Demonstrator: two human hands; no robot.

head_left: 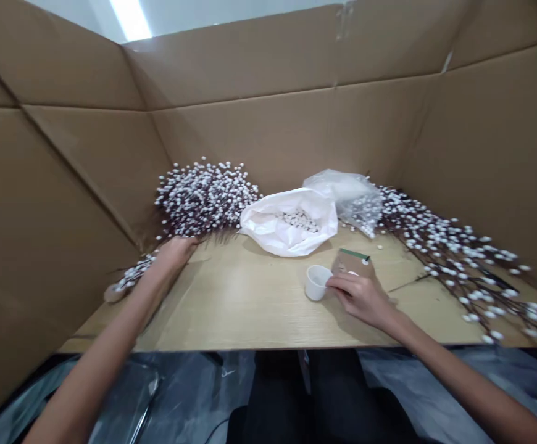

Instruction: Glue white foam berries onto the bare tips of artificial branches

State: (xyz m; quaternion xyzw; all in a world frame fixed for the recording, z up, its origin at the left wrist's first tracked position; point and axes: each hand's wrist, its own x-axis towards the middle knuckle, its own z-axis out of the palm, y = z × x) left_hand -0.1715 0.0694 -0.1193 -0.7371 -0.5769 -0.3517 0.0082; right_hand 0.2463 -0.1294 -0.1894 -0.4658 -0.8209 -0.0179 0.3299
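My left hand (172,254) reaches far left on the wooden table (250,308), fingers curled at the stem ends of a big bunch of dark branches with white buds (203,197). Whether it grips the stems is blurred. My right hand (361,296) rests near the table's middle, fingertips pinching the rim of a small white cup (315,282). Just behind that hand lies a small brown card with a green edge (354,259).
An open white plastic bag (291,222) holds loose white buds. A clear bag (347,194) lies behind it. More budded branches (458,253) spread along the right side. Cardboard walls (273,123) enclose the table on three sides.
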